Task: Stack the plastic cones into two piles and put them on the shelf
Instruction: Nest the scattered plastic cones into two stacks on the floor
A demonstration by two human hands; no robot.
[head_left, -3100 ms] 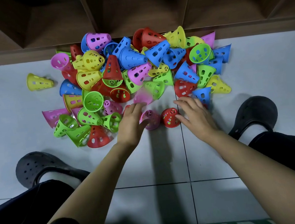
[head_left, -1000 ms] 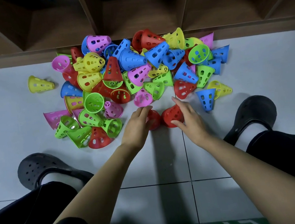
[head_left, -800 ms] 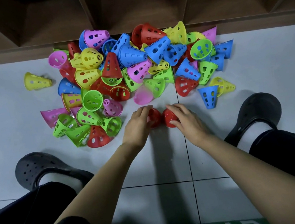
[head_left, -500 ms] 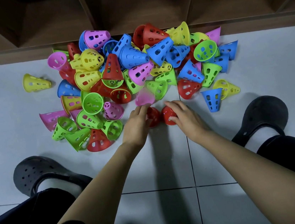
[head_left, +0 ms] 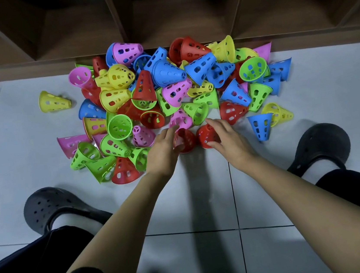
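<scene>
A heap of perforated plastic cones (head_left: pixel 164 88) in red, blue, green, yellow and pink lies on the tiled floor in front of a wooden shelf (head_left: pixel 174 21). At the heap's near edge two red cones stand side by side. My left hand (head_left: pixel 162 152) grips the left red cone (head_left: pixel 186 139). My right hand (head_left: pixel 227 139) grips the right red cone (head_left: pixel 206 134). The two cones almost touch. A pink cone (head_left: pixel 180 119) lies just behind them.
One yellow cone (head_left: pixel 53 102) lies apart at the left. A blue cone (head_left: pixel 260 126) stands upright at the right. My black clogs sit at the left (head_left: pixel 54 208) and right (head_left: pixel 320 144). The shelf has open compartments behind the heap.
Since three seconds ago my left hand swapped a pink cone for a red one. In the last second both hands have held the two red cones close together, barely moving.
</scene>
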